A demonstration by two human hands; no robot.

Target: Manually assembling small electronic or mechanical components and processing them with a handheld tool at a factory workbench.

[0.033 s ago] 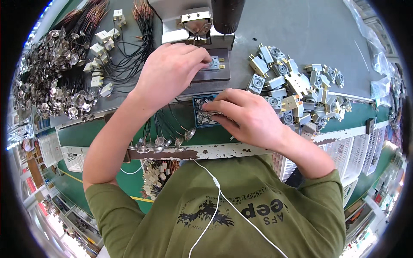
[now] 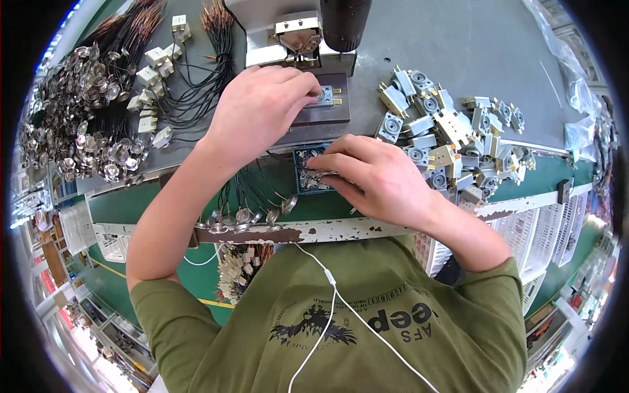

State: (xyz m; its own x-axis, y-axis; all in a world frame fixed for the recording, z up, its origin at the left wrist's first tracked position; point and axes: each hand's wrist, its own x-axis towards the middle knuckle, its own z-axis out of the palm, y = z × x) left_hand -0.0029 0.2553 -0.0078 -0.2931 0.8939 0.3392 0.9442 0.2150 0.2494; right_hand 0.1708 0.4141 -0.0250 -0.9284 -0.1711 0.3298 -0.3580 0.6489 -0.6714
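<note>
My left hand [image 2: 265, 108] is closed, its fingertips pressed around a grey switch-like block with brass tabs [image 2: 327, 96]. That block lies on a dark metal plate [image 2: 327, 115] beneath the head of a bench press [image 2: 298, 36]; my fingers cover its left part. Over a small blue tray [image 2: 317, 190] of tiny shiny metal parts [image 2: 308, 175], my right hand [image 2: 380, 173] reaches in from the right with bent fingers. Its fingertips are down among the parts, and what they pinch is too small to make out.
Many similar grey blocks [image 2: 452, 128] are heaped to the right. On the left lie black wires with round metal caps [image 2: 85, 131] and white connectors [image 2: 154, 72]. More capped wires [image 2: 244, 215] hang over the worn table edge [image 2: 327, 231]. A white cable [image 2: 329, 278] runs down my shirt.
</note>
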